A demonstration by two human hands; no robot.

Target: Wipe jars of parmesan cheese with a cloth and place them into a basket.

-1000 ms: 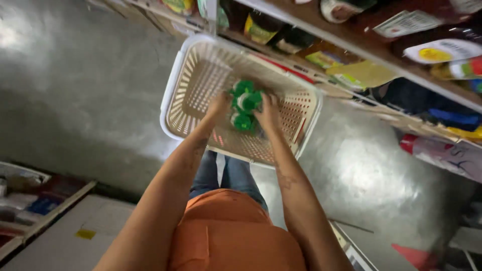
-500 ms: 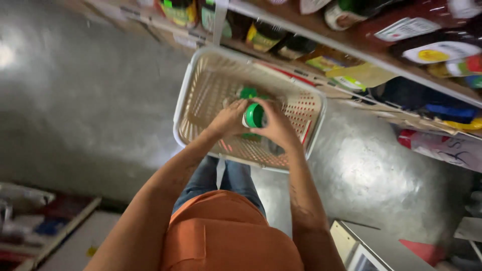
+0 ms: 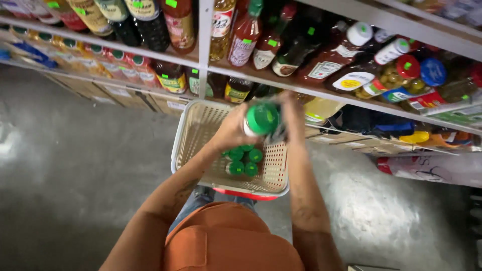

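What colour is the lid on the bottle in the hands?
Green lid, seen in the head view.

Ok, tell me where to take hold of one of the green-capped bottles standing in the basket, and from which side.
Probably by the cap and neck, from straight above. The green-capped bottles stand upright and packed together in the basket, so only their round tops show; their sides are shut in by each other. Pick an outer one, where fingers can likely slip beside the cap.

My left hand [image 3: 232, 131] and right hand [image 3: 292, 113] grip a green-capped bottle [image 3: 261, 120] above the cream basket [image 3: 193, 138], where four more green-capped bottles [image 3: 243, 160] stand.
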